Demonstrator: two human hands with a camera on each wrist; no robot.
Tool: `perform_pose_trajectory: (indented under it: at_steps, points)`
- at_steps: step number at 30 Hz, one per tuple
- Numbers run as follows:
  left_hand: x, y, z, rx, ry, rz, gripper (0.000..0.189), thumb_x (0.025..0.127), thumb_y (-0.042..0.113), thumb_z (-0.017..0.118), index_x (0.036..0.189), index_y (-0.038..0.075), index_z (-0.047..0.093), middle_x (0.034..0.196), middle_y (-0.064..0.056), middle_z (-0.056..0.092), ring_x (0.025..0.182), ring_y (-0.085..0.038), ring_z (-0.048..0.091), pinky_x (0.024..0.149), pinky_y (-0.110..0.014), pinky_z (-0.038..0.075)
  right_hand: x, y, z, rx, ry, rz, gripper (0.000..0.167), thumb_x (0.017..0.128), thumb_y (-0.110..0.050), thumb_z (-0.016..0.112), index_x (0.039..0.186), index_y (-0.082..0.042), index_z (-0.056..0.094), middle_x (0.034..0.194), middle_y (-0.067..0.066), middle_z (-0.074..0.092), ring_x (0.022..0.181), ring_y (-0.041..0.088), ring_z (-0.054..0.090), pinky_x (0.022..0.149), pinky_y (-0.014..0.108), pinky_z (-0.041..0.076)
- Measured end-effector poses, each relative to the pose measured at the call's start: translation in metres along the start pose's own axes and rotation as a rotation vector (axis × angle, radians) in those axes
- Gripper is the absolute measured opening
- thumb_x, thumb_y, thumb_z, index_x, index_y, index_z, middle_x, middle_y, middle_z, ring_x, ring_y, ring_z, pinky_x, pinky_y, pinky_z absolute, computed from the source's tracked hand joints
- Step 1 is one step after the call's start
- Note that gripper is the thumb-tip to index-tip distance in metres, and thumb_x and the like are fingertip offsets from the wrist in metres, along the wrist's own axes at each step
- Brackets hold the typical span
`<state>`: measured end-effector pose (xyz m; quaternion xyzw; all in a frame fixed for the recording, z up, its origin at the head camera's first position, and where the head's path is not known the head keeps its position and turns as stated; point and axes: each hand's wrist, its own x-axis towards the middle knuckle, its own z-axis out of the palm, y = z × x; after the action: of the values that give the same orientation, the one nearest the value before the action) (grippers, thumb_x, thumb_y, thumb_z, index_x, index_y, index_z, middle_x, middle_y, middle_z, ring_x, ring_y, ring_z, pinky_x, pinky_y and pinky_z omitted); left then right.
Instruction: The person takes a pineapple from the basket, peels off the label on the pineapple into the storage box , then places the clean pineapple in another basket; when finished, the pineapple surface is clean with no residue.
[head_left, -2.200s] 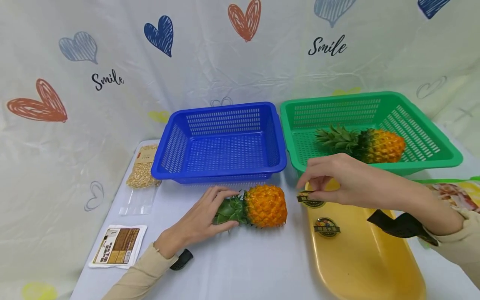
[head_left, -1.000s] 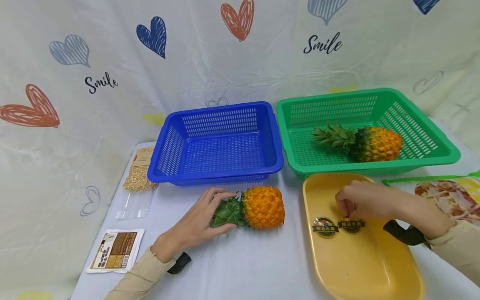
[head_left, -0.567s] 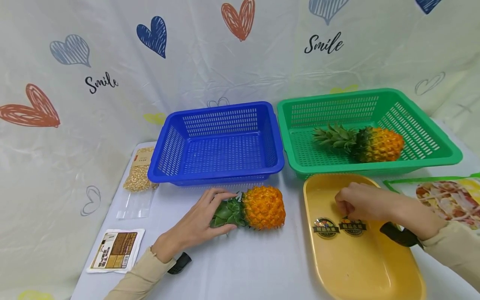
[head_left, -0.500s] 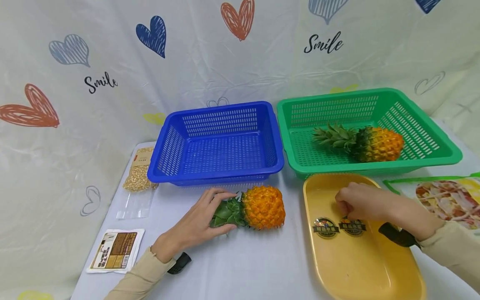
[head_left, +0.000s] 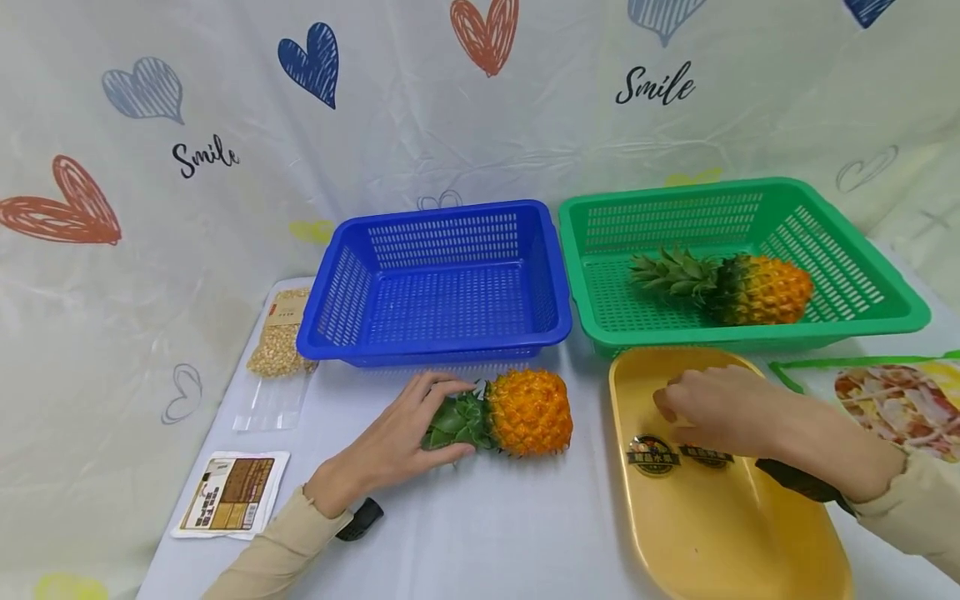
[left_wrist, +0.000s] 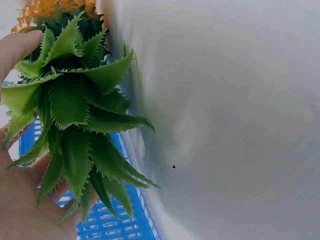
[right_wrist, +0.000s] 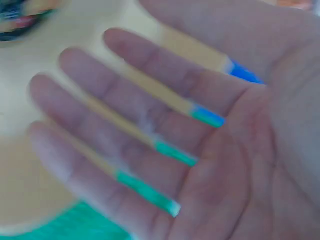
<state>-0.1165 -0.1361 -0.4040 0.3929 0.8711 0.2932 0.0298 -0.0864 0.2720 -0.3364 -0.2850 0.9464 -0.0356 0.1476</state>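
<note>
A pineapple (head_left: 528,412) lies on its side on the white-covered table. My left hand (head_left: 401,437) grips its leafy crown (left_wrist: 75,110), thumb on one side and fingers on the other. Two dark round fruit labels lie side by side in the yellow tray (head_left: 738,542): the left label (head_left: 652,456) shows whole, while the right label (head_left: 707,456) is partly covered by my right hand (head_left: 731,412). That hand hovers over the tray, blurred. In the right wrist view its fingers (right_wrist: 145,105) are spread and fairly straight, holding nothing.
At the back stand a blue basket (head_left: 435,346) and a green basket (head_left: 750,335), the latter with another pineapple (head_left: 765,290) in it. On the left lie a bag of yellow kernels (head_left: 281,346) and a white-and-brown packet (head_left: 231,493). A green-edged printed bag (head_left: 892,404) lies at right.
My right hand has brought a label down into the tray beside the other one and let go of it, its fingers now spreading. The left hand has kept its grip on the pineapple.
</note>
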Motion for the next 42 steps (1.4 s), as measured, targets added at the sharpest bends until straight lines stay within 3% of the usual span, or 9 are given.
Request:
perform_pose_trajectory:
  at_steps: [3, 7, 13, 18, 24, 28, 33, 42]
  points:
    - [0.000, 0.000, 0.000, 0.007, 0.003, 0.005, 0.069, 0.095, 0.041, 0.079, 0.151, 0.016, 0.049, 0.147, -0.007, 0.047, 0.135, -0.024, 0.047, 0.106, -0.050, 0.050, 0.005, -0.019, -0.018, -0.020, 0.081, -0.102, 0.019, 0.090, -0.021, 0.084, 0.089, -0.023, 0.065, 0.083, -0.014, 0.058, 0.060, 0.004, 0.045, 0.050, 0.026, 0.039]
    - [0.000, -0.001, 0.001, 0.017, 0.006, 0.020, 0.068, 0.095, 0.041, 0.079, 0.150, 0.016, 0.049, 0.147, -0.007, 0.048, 0.134, -0.024, 0.048, 0.105, -0.049, 0.050, 0.018, -0.044, -0.042, 0.083, 0.207, -0.268, 0.013, 0.094, -0.018, 0.080, 0.099, -0.025, 0.070, 0.094, -0.016, 0.060, 0.076, 0.003, 0.055, 0.061, 0.026, 0.052]
    - [0.002, -0.001, 0.000, 0.029, 0.007, 0.042, 0.066, 0.094, 0.039, 0.080, 0.149, 0.016, 0.051, 0.145, -0.007, 0.048, 0.132, -0.024, 0.048, 0.104, -0.048, 0.051, 0.039, -0.062, -0.055, 0.269, 0.221, -0.391, 0.027, 0.099, -0.023, 0.075, 0.123, -0.019, 0.064, 0.122, -0.005, 0.057, 0.109, 0.014, 0.058, 0.087, 0.035, 0.056]
    - [0.002, -0.001, -0.002, 0.032, 0.012, 0.074, 0.065, 0.093, 0.037, 0.082, 0.146, 0.018, 0.050, 0.145, -0.010, 0.049, 0.133, -0.025, 0.048, 0.105, -0.049, 0.051, 0.058, -0.065, -0.047, 0.354, 0.144, -0.415, 0.054, 0.094, -0.024, 0.082, 0.140, -0.016, 0.055, 0.140, 0.001, 0.050, 0.130, 0.023, 0.052, 0.102, 0.046, 0.053]
    - [0.001, -0.001, -0.002, 0.022, 0.015, 0.102, 0.064, 0.092, 0.038, 0.083, 0.143, 0.018, 0.051, 0.145, -0.014, 0.049, 0.133, -0.027, 0.047, 0.105, -0.050, 0.051, 0.072, -0.072, -0.034, 0.339, 0.042, -0.400, 0.084, 0.087, -0.028, 0.088, 0.156, -0.018, 0.043, 0.154, 0.007, 0.042, 0.140, 0.032, 0.045, 0.109, 0.057, 0.046]
    - [0.001, 0.000, -0.001, 0.026, 0.019, 0.127, 0.062, 0.093, 0.039, 0.082, 0.143, 0.018, 0.051, 0.144, -0.013, 0.048, 0.133, -0.027, 0.047, 0.105, -0.050, 0.051, 0.077, -0.075, -0.027, 0.337, 0.000, -0.383, 0.088, 0.088, -0.027, 0.088, 0.160, -0.018, 0.039, 0.153, 0.008, 0.043, 0.138, 0.033, 0.047, 0.109, 0.061, 0.045]
    - [0.001, 0.000, -0.001, 0.033, 0.016, 0.139, 0.061, 0.094, 0.043, 0.079, 0.144, 0.018, 0.051, 0.145, -0.015, 0.048, 0.133, -0.027, 0.047, 0.106, -0.049, 0.051, 0.078, -0.073, -0.023, 0.360, -0.026, -0.387, 0.083, 0.089, -0.028, 0.087, 0.158, -0.017, 0.042, 0.147, 0.004, 0.046, 0.129, 0.025, 0.052, 0.103, 0.053, 0.052]
    - [-0.001, -0.001, 0.000, 0.073, 0.029, 0.157, 0.060, 0.096, 0.047, 0.075, 0.144, 0.019, 0.051, 0.146, -0.012, 0.047, 0.131, -0.028, 0.048, 0.104, -0.049, 0.050, 0.083, -0.069, -0.022, 0.453, -0.074, -0.400, 0.084, 0.088, -0.026, 0.088, 0.156, -0.014, 0.041, 0.143, 0.004, 0.043, 0.123, 0.019, 0.054, 0.104, 0.044, 0.052]
